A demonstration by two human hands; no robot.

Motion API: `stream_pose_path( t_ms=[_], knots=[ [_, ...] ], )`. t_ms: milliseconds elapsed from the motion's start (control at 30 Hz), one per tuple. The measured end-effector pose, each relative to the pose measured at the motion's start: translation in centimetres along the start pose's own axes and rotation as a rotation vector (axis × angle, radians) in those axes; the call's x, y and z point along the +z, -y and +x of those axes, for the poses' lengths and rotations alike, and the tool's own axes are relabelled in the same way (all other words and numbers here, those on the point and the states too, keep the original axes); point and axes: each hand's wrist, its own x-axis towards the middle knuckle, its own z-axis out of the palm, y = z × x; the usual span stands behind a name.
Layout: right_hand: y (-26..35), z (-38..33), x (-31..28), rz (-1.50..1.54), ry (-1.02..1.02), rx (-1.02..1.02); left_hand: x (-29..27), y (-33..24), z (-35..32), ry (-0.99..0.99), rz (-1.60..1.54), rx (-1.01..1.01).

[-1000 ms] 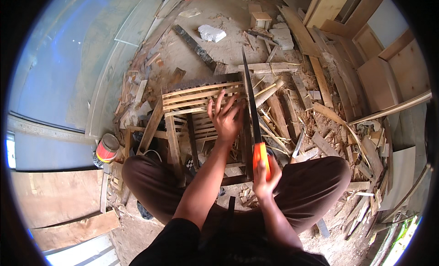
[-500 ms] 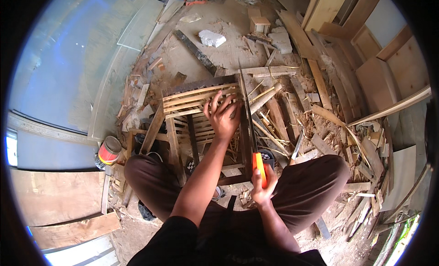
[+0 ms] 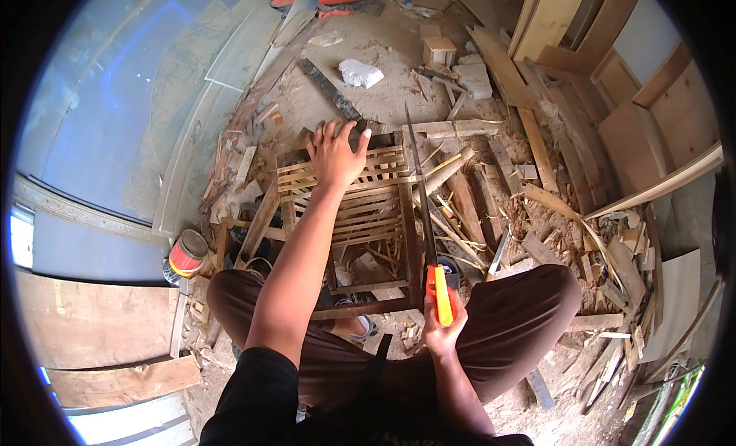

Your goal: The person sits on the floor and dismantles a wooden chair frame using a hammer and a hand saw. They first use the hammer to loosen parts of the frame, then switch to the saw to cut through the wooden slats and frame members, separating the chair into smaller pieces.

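Observation:
Between my knees stands a small wooden frame [image 3: 412,224] with pale slats [image 3: 368,222] across it, like a little chair or stool. My left hand [image 3: 337,156] is over its dark far rail, fingers and thumb apart, with nothing seen in its grasp. My right hand [image 3: 445,331] is closed round the orange and yellow handle of a hand saw [image 3: 424,208]. The saw's long dark blade points away from me beside the frame's right edge. Whether the teeth touch the wood I cannot tell.
Wood offcuts [image 3: 468,197] and splinters are heaped to the right. A dark plank [image 3: 330,88] and a white block [image 3: 360,73] lie beyond the frame. A red and yellow can [image 3: 188,253] stands at the left, near glass sheets [image 3: 222,55]. Boards [image 3: 644,139] lean at the far right.
My left hand has gone from the slats near the frame's right side to its far rail, further left. The saw has shifted slightly nearer to me, still in my right hand.

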Motion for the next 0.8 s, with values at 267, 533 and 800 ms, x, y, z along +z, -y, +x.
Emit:
stream_pose_path(
  t_ms=[267,533,800],
  knots=[
    [-0.3,0.3,-0.1,-0.107,-0.084,-0.085,0.2,-0.1,-0.4,0.266,0.047,-0.093],
    [0.1,0.2,-0.2,-0.213,-0.025,-0.131,0.7,0.4,-0.6,0.224,0.069,-0.08],
    [0.5,-0.4,-0.2,-0.196,-0.046,-0.143,0.4,0.1,-0.5,0.221,0.023,-0.086]
  ],
)
